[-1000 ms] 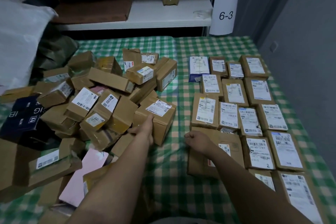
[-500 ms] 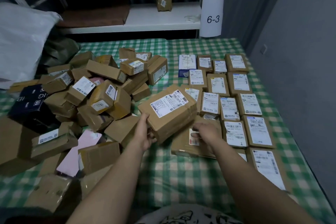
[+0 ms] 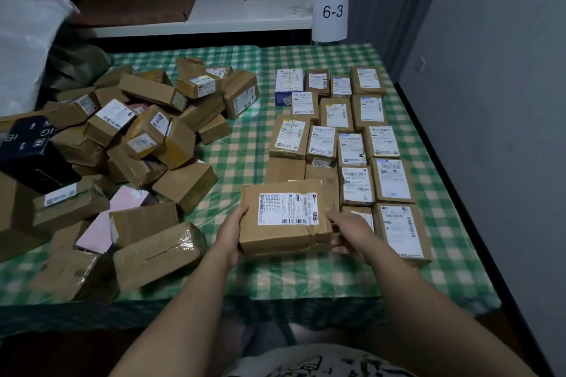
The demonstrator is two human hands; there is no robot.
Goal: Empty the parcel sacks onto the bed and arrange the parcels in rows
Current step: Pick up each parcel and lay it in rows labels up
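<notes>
I see the green-checked bed point(image 3: 245, 162): a jumbled heap of brown parcels point(image 3: 147, 131) lies on its left half, and labelled parcels point(image 3: 346, 138) lie flat in rows on its right half.

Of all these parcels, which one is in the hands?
The large brown parcel at the near end of the rows, label up: left hand and right hand grip its sides.

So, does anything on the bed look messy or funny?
Yes. The heap of brown cardboard parcels on the left of the green checked bed is jumbled, boxes tilted and leaning on each other. In the tidy rows on the right, one plain brown parcel shows no label, unlike its neighbours.
</notes>
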